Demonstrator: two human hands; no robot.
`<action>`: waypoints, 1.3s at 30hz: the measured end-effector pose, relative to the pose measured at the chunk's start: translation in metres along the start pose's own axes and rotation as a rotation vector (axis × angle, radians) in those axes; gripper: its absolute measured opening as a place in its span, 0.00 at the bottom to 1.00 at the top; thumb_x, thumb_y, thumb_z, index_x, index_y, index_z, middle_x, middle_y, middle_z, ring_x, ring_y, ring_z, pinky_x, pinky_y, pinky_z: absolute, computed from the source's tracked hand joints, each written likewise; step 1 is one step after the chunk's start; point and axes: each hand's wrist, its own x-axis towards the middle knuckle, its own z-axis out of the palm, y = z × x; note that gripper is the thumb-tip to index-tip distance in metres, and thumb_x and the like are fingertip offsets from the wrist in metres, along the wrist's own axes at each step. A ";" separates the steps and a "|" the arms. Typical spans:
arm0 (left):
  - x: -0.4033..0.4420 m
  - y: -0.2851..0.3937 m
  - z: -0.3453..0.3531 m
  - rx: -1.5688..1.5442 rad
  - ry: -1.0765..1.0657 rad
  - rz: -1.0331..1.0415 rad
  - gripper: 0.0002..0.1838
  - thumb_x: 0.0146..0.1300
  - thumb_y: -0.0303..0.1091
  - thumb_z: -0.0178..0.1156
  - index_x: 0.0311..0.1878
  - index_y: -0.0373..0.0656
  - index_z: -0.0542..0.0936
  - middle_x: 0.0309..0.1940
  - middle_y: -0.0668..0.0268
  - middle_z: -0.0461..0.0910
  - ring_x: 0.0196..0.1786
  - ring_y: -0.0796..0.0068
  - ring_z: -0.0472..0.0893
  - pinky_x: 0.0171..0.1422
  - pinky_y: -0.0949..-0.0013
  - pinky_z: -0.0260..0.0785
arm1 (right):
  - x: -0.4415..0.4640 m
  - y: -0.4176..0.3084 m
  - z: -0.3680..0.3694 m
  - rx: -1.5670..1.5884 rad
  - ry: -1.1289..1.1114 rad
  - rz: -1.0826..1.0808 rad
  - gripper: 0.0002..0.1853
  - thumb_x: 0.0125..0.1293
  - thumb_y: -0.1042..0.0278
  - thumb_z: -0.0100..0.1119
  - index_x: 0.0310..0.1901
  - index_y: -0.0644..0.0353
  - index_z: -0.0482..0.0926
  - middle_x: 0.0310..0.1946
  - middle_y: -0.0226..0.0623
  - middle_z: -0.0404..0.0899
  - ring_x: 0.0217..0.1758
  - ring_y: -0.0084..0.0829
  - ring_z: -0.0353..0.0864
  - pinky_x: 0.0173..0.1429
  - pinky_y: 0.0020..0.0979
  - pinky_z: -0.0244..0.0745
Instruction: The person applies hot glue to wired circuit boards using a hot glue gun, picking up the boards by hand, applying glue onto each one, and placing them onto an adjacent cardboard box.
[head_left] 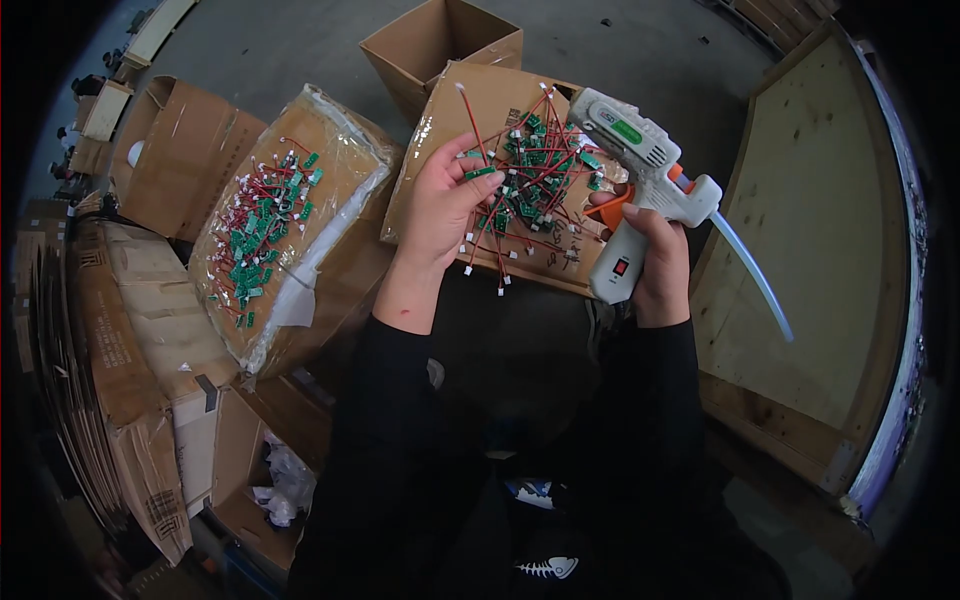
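Note:
Between thumb and fingers, my left hand (445, 200) pinches a small green circuit board (480, 173) with a red wire lead rising from it to a white connector. My right hand (660, 262) is wrapped round the grip of a white hot glue gun (632, 150), a finger at its orange trigger. The gun tilts up and to the left, and a translucent glue stick (752, 275) curves out of its back. Beneath and between both hands lies a pile of green boards with red and black wires (535, 165), on a cardboard box (430, 120).
A second pile of wired green boards (262, 235) covers part of a taped carton (345, 150) on the left. Behind stands an open cardboard box (440, 45). Flattened cartons (130, 330) and an open box with plastic bags (285, 485) sit lower left. A wooden-framed panel (800, 260) stands right.

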 end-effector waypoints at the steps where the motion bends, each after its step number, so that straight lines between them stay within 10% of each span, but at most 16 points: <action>1: 0.000 -0.001 -0.002 -0.011 0.037 0.014 0.20 0.66 0.24 0.58 0.61 0.37 0.71 0.41 0.66 0.77 0.38 0.82 0.77 0.40 0.78 0.71 | 0.000 0.000 0.000 -0.012 -0.007 0.018 0.21 0.56 0.73 0.56 0.53 0.66 0.72 0.41 0.44 0.84 0.48 0.34 0.82 0.54 0.31 0.73; 39: -0.086 0.020 -0.074 0.377 0.354 0.100 0.15 0.73 0.33 0.53 0.57 0.35 0.76 0.40 0.63 0.80 0.37 0.79 0.79 0.42 0.77 0.72 | -0.046 0.031 0.056 -0.139 -0.340 0.249 0.22 0.56 0.73 0.56 0.54 0.70 0.73 0.43 0.45 0.83 0.48 0.33 0.82 0.53 0.30 0.73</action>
